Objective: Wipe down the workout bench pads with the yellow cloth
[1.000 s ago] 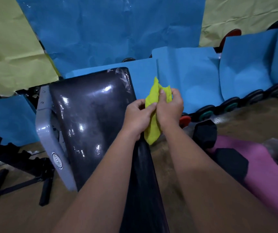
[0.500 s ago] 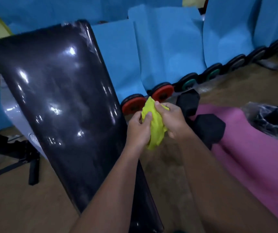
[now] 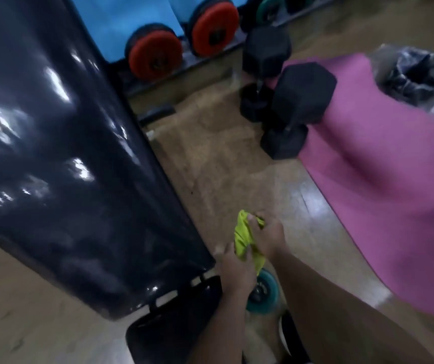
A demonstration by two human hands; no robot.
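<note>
1. Two hands are in view, both on one cloth (image 3: 242, 240). They hold it up off the floor, just to the right of where the two pads meet.
2. The left hand (image 3: 233, 269) grips the cloth's lower part, thumb and fingers curled round it.
3. The right hand (image 3: 267, 239) holds the upper part, its thumb pressed across the fabric and its fingers closed behind it.
4. The cloth is yellow-green and bunched into a crumpled wad. One peak sticks up above the right thumb, and a fold hangs down below the hands. It touches neither pad.
5. Two black bench pads show. The back pad (image 3: 53, 153) is long and glossy, with bright glints of light on it, and fills the left side of the view. The seat pad (image 3: 168, 329) sits below it, with a narrow gap between them. The left forearm crosses the seat pad's right edge.
6. Two hex dumbbells (image 3: 297, 101) stand on the floor, well beyond the hands, at the edge of one pink mat (image 3: 384, 166).
7. Two red plates (image 3: 155, 57) stand side by side on a rack at the top, in front of blue sheeting. A teal plate sits further right in the same row, partly cut off.
8. One teal wheel (image 3: 264, 292) lies on the floor, just below the hands and partly hidden by them.
9. One clear plastic bag (image 3: 415, 74) with dark contents rests on the mat's far end.
10. The whole view is motion-blurred, so fine detail on the cloth and the pads cannot be made out.
</note>
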